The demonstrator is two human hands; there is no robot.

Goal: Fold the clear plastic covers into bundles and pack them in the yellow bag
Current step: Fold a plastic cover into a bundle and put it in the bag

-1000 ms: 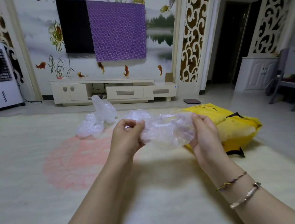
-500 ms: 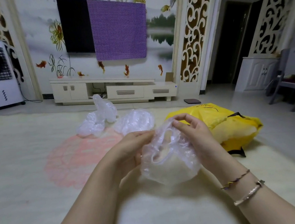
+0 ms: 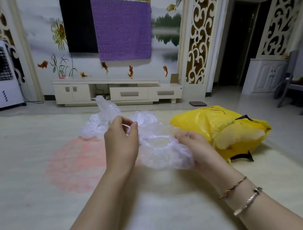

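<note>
Motion blur is softening everything; the held clear cover is showing no crisp edges. Its near edge is merging with the pale carpet, so its outline is hard to trace. It is a thin, crinkled, see-through film with a round gathered opening facing up.

The left hand is lifting its left rim, thumb and forefinger pinching the film. The right hand is gripping the right side, fingers curled into the plastic and partly buried in it. Two bracelets are circling the right wrist.

Farther off, a heap of crumpled clear covers is lying on the carpet, partly hidden behind the left hand. The yellow bag, glossy and wrinkled, is lying at right, mouth contents unclear.
</note>
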